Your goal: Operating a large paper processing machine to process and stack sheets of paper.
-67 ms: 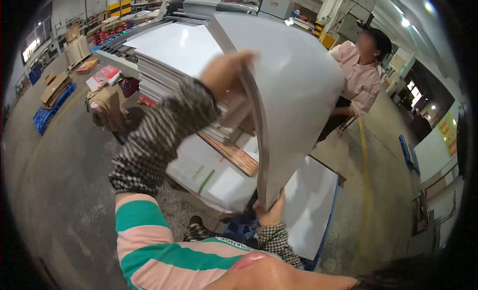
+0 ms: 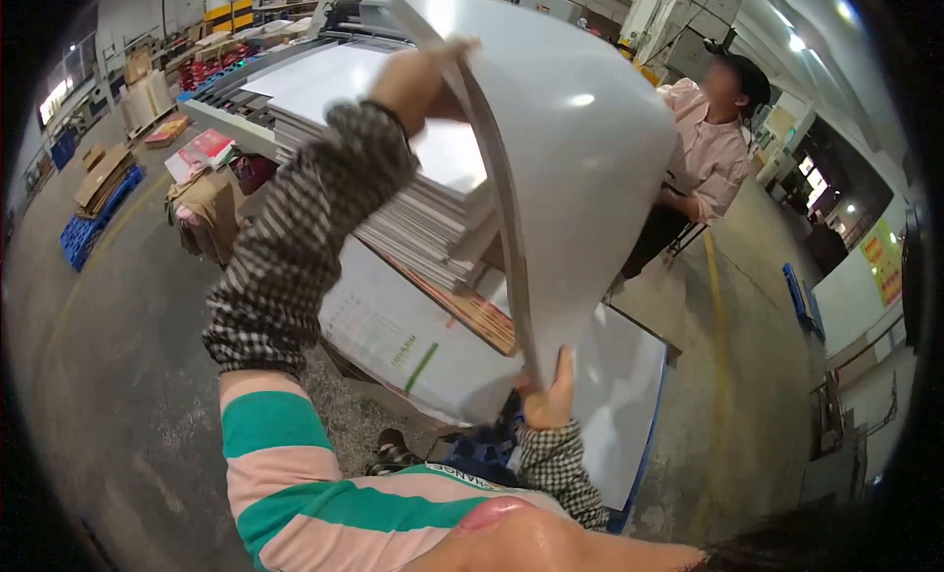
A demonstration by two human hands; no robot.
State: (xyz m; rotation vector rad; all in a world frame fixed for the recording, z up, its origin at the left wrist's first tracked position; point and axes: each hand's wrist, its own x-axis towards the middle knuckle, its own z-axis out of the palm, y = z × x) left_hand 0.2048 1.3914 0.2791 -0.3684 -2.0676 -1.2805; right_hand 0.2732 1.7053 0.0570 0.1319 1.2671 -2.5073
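Observation:
A thick sheaf of large, glossy white paperboard sheets stands bowed and tilted in front of me. High on its left edge, my left hand is closed, slightly blurred. Lower down, my right hand grips the near corner with the thumb on the white face. Behind the sheaf and to its left is a tall stack of white sheets, partly hidden by my left arm. To the right of my right hand lies a lower white stack on a blue pallet.
A wrapped package with a green strip lies between the stacks. A co-worker in a pink shirt stands beyond the sheaf at right. Grey machinery is at the back. A blue pallet with cardboard sits at far left.
The sheaf has risen, its upper corner swinging up and left. My left hand has gone up and left with it; my right hand has shifted slightly up and right.

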